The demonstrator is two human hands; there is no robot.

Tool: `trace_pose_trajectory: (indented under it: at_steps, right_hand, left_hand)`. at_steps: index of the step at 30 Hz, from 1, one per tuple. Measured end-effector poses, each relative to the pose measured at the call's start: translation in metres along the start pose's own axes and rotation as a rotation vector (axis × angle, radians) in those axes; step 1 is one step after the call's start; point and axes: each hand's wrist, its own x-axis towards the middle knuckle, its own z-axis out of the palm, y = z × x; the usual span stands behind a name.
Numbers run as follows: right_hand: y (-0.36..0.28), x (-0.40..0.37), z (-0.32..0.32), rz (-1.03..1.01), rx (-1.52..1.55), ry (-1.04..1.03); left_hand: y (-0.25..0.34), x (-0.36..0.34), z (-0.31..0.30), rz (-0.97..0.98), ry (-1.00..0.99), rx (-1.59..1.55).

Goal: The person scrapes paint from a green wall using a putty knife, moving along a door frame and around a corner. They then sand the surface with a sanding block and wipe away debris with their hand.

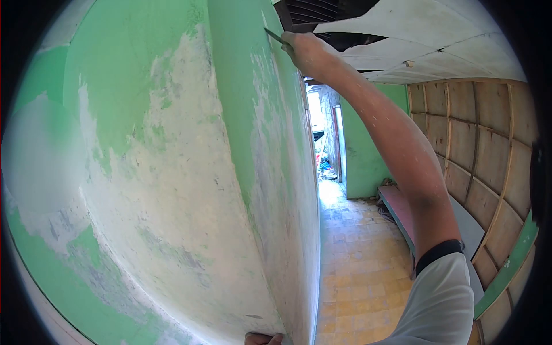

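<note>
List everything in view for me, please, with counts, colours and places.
near wall: one, green with whitish patches, left
scraper: one, dark, against near wall, high
ceiling: one, white with dark gaps, upper right
doorway: one, bright, far centre
far wall: one, green, beside doorway
floor: one, yellowish, lower centre
bench: one, pinkish, right
panelled partition: one, brown, far right
sleeve: one, grey, lower right
right grip: one, bare, upper centre, holding scraper
left grip: one, bare, bottom edge

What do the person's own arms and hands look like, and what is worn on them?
The right arm has a short, pale grey-white sleeve with a dark band at its edge, above the elbow. Pale specks dot the bare forearm. The right hand wears no glove. Of the left hand only bare fingers show; its sleeve is out of view.
</note>
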Motion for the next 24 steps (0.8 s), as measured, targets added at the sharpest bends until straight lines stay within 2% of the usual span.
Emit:
trace_pose_trajectory:
  at_steps: [5, 8, 9, 11, 14, 16, 20, 22, 24]
  right_hand:
    - [0.004, 0.019, 0.005, 0.062, 0.028, 0.086]
    - [0.004, -0.003, 0.001, 0.044, 0.048, -0.012]
    - [0.001, -0.012, -0.003, 0.047, 0.046, -0.017]
    - [-0.004, -0.025, -0.010, 0.087, 0.056, -0.176]
    - [0.004, -0.023, 0.003, 0.038, 0.057, -0.076]
    - [0.009, -0.013, 0.014, 0.056, 0.067, -0.067]
    - [0.016, 0.008, 0.030, 0.146, 0.077, -0.052]
    - [0.023, 0.020, 0.040, 0.163, 0.067, -0.039]
    - [0.020, 0.023, 0.043, 0.180, 0.056, -0.033]
  left_hand:
    - [0.000, -0.001, 0.001, 0.013, 0.013, -0.021]
    - [0.003, -0.004, 0.002, -0.070, 0.074, -0.035]
    - [0.001, -0.004, -0.001, -0.089, 0.044, -0.024]
    - [-0.002, -0.003, -0.005, -0.104, 0.012, -0.016]
    - [-0.011, -0.004, -0.009, -0.097, -0.074, -0.015]
    - [-0.015, -0.007, -0.007, -0.133, -0.009, 0.020]
    - [-0.003, -0.008, -0.001, -0.120, -0.002, 0.040]
    - [-0.004, -0.013, 0.008, -0.112, 0.168, -0.058]
    - [0.002, -0.011, 0.008, -0.138, 0.182, -0.054]
